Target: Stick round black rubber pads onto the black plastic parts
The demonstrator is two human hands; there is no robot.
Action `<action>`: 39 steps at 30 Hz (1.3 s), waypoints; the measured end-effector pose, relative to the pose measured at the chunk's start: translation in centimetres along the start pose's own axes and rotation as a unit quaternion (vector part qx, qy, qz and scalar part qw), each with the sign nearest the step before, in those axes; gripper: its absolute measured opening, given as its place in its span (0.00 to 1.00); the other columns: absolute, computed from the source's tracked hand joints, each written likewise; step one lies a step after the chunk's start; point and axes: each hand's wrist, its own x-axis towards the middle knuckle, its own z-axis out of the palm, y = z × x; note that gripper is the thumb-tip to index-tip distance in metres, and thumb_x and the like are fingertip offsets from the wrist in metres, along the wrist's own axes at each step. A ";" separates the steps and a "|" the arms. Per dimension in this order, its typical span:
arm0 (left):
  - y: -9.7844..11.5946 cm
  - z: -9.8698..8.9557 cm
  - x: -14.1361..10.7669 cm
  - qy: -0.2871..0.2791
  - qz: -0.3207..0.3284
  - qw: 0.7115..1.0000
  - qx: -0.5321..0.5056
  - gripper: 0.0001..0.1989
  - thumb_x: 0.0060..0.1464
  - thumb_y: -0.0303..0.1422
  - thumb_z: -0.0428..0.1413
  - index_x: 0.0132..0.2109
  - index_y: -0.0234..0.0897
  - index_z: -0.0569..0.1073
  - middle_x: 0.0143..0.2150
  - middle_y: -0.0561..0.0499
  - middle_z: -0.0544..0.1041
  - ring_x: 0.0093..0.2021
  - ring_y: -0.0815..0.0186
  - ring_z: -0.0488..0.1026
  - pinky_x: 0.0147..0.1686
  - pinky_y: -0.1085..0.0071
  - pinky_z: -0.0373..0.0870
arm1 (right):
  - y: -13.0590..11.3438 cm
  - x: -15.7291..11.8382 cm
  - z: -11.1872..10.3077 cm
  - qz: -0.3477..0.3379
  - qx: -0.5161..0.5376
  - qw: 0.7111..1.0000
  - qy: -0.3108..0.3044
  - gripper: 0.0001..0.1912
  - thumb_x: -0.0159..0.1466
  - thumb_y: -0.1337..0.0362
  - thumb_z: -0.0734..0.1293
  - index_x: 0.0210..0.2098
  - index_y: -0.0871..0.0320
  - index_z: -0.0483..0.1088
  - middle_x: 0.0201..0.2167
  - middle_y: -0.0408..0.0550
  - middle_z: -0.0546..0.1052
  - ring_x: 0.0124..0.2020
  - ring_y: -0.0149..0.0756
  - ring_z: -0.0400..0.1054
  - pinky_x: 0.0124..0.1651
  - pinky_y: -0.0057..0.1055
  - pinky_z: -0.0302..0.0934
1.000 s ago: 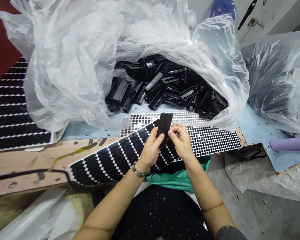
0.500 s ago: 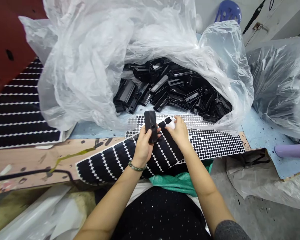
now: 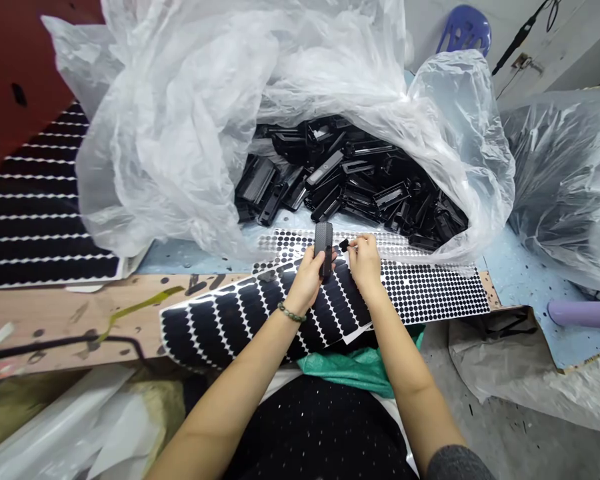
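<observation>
Left fingers [image 3: 319,261] clasp a casing [image 3: 323,239], right fingers [image 3: 359,243] pinch a tab [image 3: 344,245]; bag [image 3: 180,133] holds casings [image 3: 360,180].

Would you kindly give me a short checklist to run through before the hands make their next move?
1. Black part secure in the left hand: ok, gripped.
2. Small black piece at the right hand: ok, apparently pinched.
3. Small black piece apart from the black part: ok, a gap shows.
4. Small black piece's underside clean: cannot tell, hidden.
5. Striped sheet clear of the dotted sheet: not ok, overlapping it.
</observation>
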 end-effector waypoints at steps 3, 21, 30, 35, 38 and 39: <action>0.5 0.1 0.1 0.007 -0.006 1.000 -0.007 0.04 0.57 0.32 0.54 0.41 0.40 0.68 0.40 0.50 0.78 0.43 0.66 0.78 0.42 0.68 0.75 | -0.4 -0.6 -0.6 -0.041 0.055 0.997 -0.030 0.04 0.58 0.67 0.64 0.27 0.54 0.68 0.43 0.51 0.70 0.45 0.40 0.66 0.50 0.40 0.63; 4.7 -1.7 -4.9 -0.298 0.078 0.928 0.210 0.20 0.42 0.26 0.66 0.45 0.42 0.79 0.53 0.46 0.75 0.55 0.55 0.73 0.59 0.55 0.67 | -3.9 -3.0 -7.4 -0.044 0.120 0.985 -0.116 0.05 0.56 0.67 0.68 0.25 0.54 0.69 0.37 0.46 0.69 0.37 0.36 0.64 0.40 0.36 0.65; 3.0 0.0 -6.8 -0.154 0.085 0.981 -0.083 0.22 0.38 0.29 0.70 0.40 0.46 0.70 0.53 0.56 0.76 0.58 0.60 0.72 0.60 0.60 0.66 | -5.6 -5.7 -6.0 0.160 0.439 0.884 -0.005 0.15 0.49 0.54 0.74 0.24 0.55 0.67 0.42 0.45 0.68 0.36 0.32 0.64 0.44 0.35 0.66; 2.5 0.5 -7.3 -0.147 0.087 0.983 -0.068 0.23 0.38 0.29 0.70 0.40 0.45 0.67 0.56 0.54 0.72 0.51 0.62 0.75 0.48 0.66 0.75 | -7.0 -6.5 -5.3 0.145 0.436 0.888 0.004 0.15 0.48 0.55 0.75 0.21 0.56 0.67 0.41 0.46 0.68 0.43 0.38 0.66 0.52 0.41 0.63; 2.3 0.4 -7.4 -0.139 0.101 0.984 -0.044 0.23 0.39 0.31 0.70 0.40 0.46 0.67 0.55 0.54 0.71 0.55 0.60 0.72 0.47 0.65 0.76 | -7.0 -6.7 -5.3 0.138 0.419 0.897 0.024 0.15 0.48 0.55 0.75 0.21 0.55 0.68 0.41 0.47 0.68 0.45 0.40 0.65 0.54 0.43 0.62; 2.3 0.4 -7.5 -0.138 0.106 0.984 -0.042 0.23 0.39 0.31 0.70 0.40 0.46 0.67 0.55 0.54 0.71 0.56 0.59 0.71 0.47 0.65 0.76 | -7.0 -6.8 -5.3 0.134 0.413 0.901 0.025 0.15 0.49 0.55 0.75 0.22 0.55 0.68 0.42 0.47 0.68 0.46 0.41 0.65 0.54 0.43 0.62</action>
